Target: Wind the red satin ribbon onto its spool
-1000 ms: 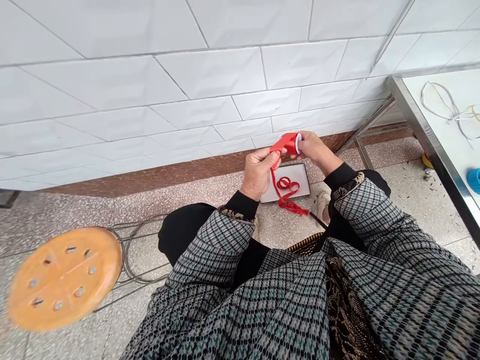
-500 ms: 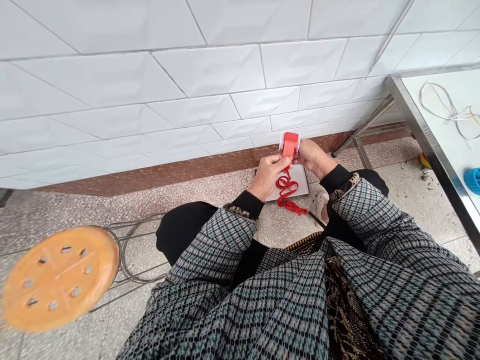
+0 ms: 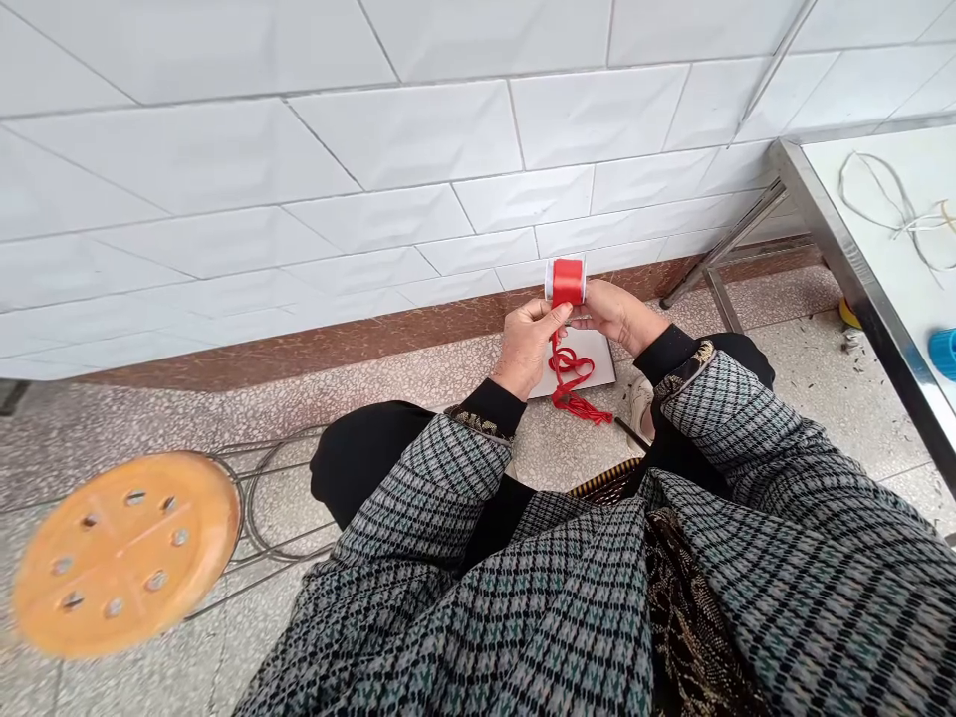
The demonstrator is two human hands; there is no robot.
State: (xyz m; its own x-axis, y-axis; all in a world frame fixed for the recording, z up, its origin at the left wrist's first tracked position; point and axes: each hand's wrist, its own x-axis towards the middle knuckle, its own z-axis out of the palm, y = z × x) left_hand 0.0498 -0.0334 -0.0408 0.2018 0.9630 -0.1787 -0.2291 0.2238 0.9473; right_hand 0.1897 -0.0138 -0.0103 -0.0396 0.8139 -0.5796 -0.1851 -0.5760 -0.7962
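Between my hands is a spool of red ribbon (image 3: 568, 283) with pale rims. My right hand (image 3: 616, 313) is closed on the spool from its right side; some of its fingers are hidden behind it. Thumb and fingers of my left hand (image 3: 526, 345) pinch the red ribbon just below the spool. A thin red cord (image 3: 572, 366) hangs below my hands in loops, ending in red strands (image 3: 587, 409) near the floor. Under it on the floor lies a flat white board or box lid (image 3: 601, 358) with a dark edge.
An orange round stool (image 3: 126, 553) with holes and metal legs stands at the left. White tiled wall (image 3: 440, 129) rises ahead. At right is a metal-framed table (image 3: 829, 224) carrying white wires (image 3: 907, 224) and a blue plastic item (image 3: 944, 353). A white shoe (image 3: 640, 406) shows below.
The spool and both hands have shifted slightly left. The spool has turned, and the wide ribbon strip that hung down its front now lies closer against it.
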